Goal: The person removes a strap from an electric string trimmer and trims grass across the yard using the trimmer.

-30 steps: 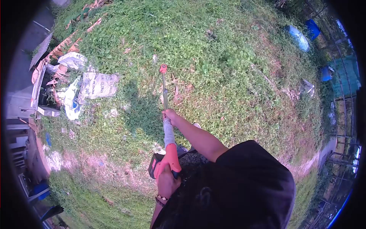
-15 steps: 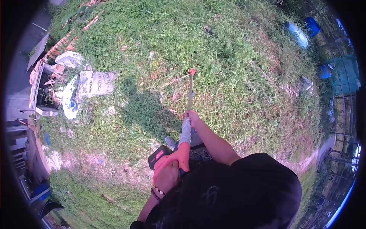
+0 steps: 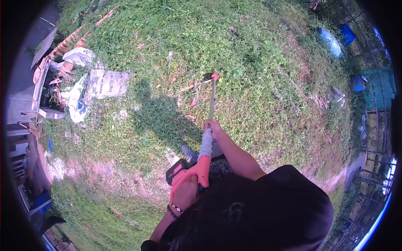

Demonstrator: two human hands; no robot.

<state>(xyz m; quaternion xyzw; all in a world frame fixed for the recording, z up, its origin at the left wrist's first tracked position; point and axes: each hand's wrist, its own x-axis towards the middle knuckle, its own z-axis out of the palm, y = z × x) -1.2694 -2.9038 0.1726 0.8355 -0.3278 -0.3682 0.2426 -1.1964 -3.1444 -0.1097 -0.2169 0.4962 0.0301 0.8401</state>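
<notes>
A cordless grass trimmer [image 3: 203, 169] with an orange body and a black battery pack [image 3: 177, 170] slants forward from my torso. My left hand [image 3: 185, 194], with beaded bracelets at the wrist, is wrapped round the rear handle. Farther along, my right hand [image 3: 214, 128] grips the shaft just beyond a grey-white wrapped section [image 3: 206, 142]. The thin shaft [image 3: 212, 102] ends in a small red head [image 3: 215, 76] down among the weeds. Grass partly hides the ground around that head, and any blade there is too small to make out.
White printed sacks [image 3: 111, 83] lie at the left beside dry leaves and a low ledge [image 3: 51, 113]. Blue containers [image 3: 346, 34] and a green sheet [image 3: 379, 88] stand along a fence at the right. My shoe [image 3: 187, 149] shows below the shaft.
The trimmer's red head has shifted slightly right and up in view, with a dark spot now visible beside it. Both hands keep their grips, and the view has shifted a little.
</notes>
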